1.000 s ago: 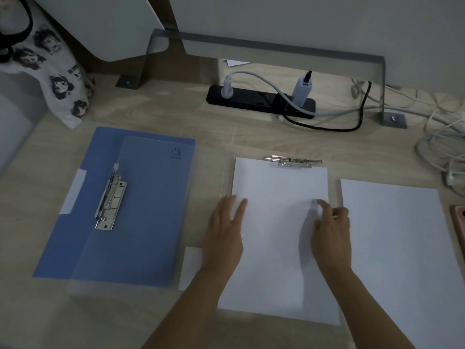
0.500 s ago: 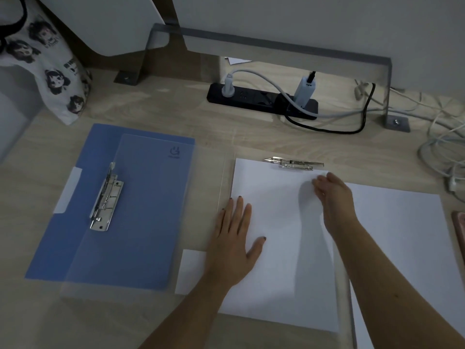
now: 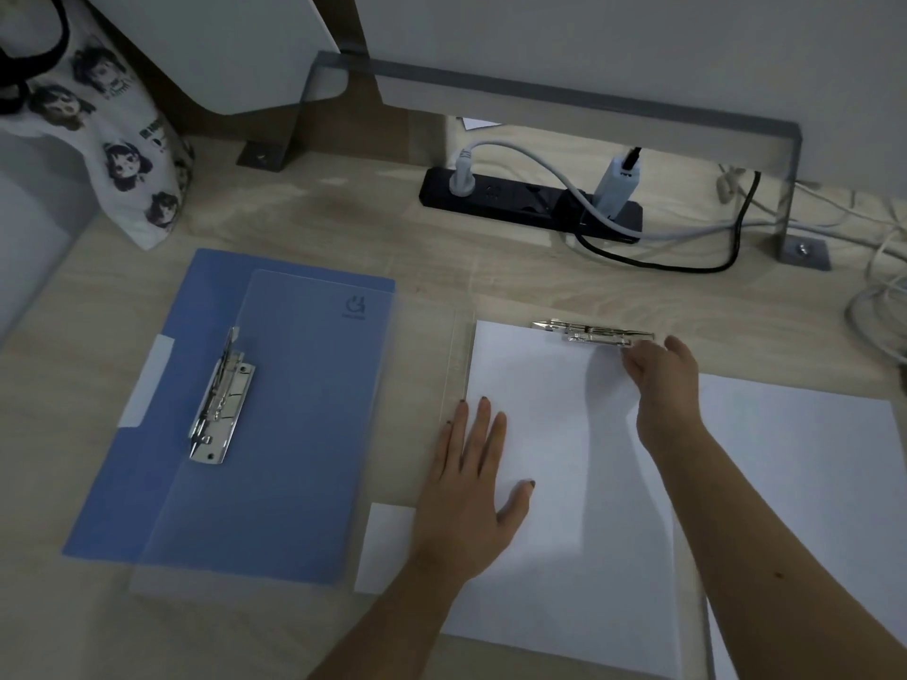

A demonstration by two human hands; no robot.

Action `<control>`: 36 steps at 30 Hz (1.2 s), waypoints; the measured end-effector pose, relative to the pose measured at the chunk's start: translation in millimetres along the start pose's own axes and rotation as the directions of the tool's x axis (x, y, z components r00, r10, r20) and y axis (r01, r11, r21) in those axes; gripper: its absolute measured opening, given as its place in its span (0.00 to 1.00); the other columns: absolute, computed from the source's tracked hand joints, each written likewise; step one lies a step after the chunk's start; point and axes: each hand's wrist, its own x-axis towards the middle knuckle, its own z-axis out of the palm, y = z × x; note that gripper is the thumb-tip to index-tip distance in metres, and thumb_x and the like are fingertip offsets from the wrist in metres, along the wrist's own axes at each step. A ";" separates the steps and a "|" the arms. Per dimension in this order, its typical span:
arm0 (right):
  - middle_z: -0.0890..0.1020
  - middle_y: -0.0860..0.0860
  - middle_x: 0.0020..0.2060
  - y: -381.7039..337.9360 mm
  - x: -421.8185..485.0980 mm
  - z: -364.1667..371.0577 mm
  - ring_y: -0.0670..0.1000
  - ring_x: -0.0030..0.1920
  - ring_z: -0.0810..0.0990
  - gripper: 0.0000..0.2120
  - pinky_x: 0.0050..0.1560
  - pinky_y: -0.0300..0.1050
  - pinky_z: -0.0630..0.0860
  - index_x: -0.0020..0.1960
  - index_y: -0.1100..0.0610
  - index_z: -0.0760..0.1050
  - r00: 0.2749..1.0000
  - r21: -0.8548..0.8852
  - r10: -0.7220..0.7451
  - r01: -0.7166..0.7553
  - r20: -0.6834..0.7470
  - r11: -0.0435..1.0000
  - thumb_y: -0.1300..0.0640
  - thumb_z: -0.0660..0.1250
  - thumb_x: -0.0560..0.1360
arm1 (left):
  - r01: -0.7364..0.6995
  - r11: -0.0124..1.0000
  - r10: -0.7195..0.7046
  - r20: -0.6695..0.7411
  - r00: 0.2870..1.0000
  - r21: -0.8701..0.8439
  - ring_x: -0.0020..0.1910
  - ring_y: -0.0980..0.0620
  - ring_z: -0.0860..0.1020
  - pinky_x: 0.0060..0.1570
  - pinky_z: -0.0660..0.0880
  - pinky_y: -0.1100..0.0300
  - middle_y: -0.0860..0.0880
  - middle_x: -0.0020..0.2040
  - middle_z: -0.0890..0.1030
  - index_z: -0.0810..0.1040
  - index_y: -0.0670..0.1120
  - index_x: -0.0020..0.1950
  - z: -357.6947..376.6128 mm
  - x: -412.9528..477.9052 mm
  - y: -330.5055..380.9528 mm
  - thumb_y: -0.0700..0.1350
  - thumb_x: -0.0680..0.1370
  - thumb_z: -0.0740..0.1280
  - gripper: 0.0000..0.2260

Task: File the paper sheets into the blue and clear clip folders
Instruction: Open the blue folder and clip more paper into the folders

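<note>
Left grip [image 3: 471, 488], flat and spread, pins the sheet [image 3: 564, 458]; right grip [image 3: 662, 380] at the clip [image 3: 594, 332], can't tell if pinching. I'd close it squarely.

Left hand [image 3: 471, 503]: bare, with dark polish on the fingernails [image 3: 530, 482].
Right hand [image 3: 662, 380]: bare, nails out of sight.
Left forearm [image 3: 387, 615]: bare to the frame's edge.
Right forearm [image 3: 765, 542]: bare, with one small dark spot [image 3: 779, 575].
</note>
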 end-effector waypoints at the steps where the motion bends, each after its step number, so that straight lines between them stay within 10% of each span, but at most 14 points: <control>1: 0.73 0.53 0.61 -1.4 3.1 0.1 0.50 0.61 0.74 0.27 0.68 0.43 0.67 0.73 0.60 0.58 1.000 0.010 0.014 -0.014 0.022 1.000 0.64 0.60 0.76 | 0.003 1.000 -0.003 0.000 1.000 0.000 0.77 0.44 0.51 0.72 0.50 0.51 0.47 0.78 0.53 0.52 0.46 0.77 -0.5 0.4 -0.4 0.62 0.79 0.49 0.31; 7: 0.74 0.48 0.58 3.3 -11.2 7.1 0.46 0.59 0.72 0.24 0.53 0.31 0.66 0.69 0.53 0.64 0.948 -0.159 -0.290 0.309 0.133 0.938 0.69 0.54 0.76 | 0.006 1.000 -0.006 -0.001 1.000 0.006 0.77 0.47 0.49 0.73 0.47 0.53 0.47 0.78 0.54 0.53 0.46 0.76 -3.9 0.9 0.6 0.62 0.78 0.51 0.31; 10: 0.72 0.49 0.61 7.9 -13.6 18.0 0.47 0.62 0.70 0.23 0.54 0.19 0.61 0.67 0.56 0.68 0.824 -0.386 -0.449 0.561 0.346 0.732 0.71 0.55 0.75 | 0.002 1.000 -0.002 -0.004 1.000 -0.022 0.77 0.48 0.49 0.74 0.46 0.54 0.48 0.78 0.54 0.54 0.46 0.76 -4.5 0.3 0.7 0.61 0.78 0.52 0.31; 13: 0.69 0.52 0.68 13.4 -16.9 30.4 0.50 0.67 0.68 0.23 0.60 0.28 0.60 0.70 0.57 0.65 0.717 -0.523 -0.463 0.697 0.522 0.490 0.69 0.55 0.77 | 0.014 0.999 -0.014 0.001 1.000 -0.030 0.77 0.48 0.49 0.74 0.45 0.55 0.48 0.78 0.55 0.55 0.47 0.76 -5.0 1.5 0.4 0.62 0.78 0.53 0.31; 24: 0.56 0.56 0.75 41.4 -6.4 37.6 0.54 0.76 0.52 0.24 0.74 0.47 0.43 0.74 0.61 0.53 0.642 -0.671 -0.319 0.741 0.698 0.024 0.63 0.48 0.79 | 0.043 0.998 -0.043 0.011 0.999 -0.051 0.76 0.49 0.49 0.74 0.39 0.57 0.49 0.77 0.56 0.57 0.48 0.76 -6.4 3.0 1.4 0.63 0.77 0.54 0.32; 31: 0.74 0.59 0.66 47.7 -0.6 31.7 0.58 0.65 0.74 0.25 0.65 0.57 0.62 0.67 0.66 0.69 0.627 -0.683 -0.275 0.691 0.729 -0.235 0.60 0.48 0.73 | 0.045 0.996 -0.044 0.019 0.999 -0.074 0.77 0.50 0.48 0.74 0.36 0.58 0.51 0.78 0.55 0.56 0.49 0.76 -7.3 3.2 1.7 0.62 0.77 0.56 0.32; 36: 0.56 0.54 0.76 43.3 -0.7 34.8 0.53 0.76 0.52 0.33 0.74 0.48 0.41 0.75 0.60 0.52 0.600 -0.643 -0.273 0.758 0.752 -0.104 0.54 0.33 0.71 | 0.049 0.998 -0.049 0.002 0.999 -0.049 0.77 0.50 0.49 0.74 0.37 0.59 0.50 0.77 0.55 0.56 0.49 0.76 -4.7 4.5 -1.3 0.62 0.77 0.55 0.31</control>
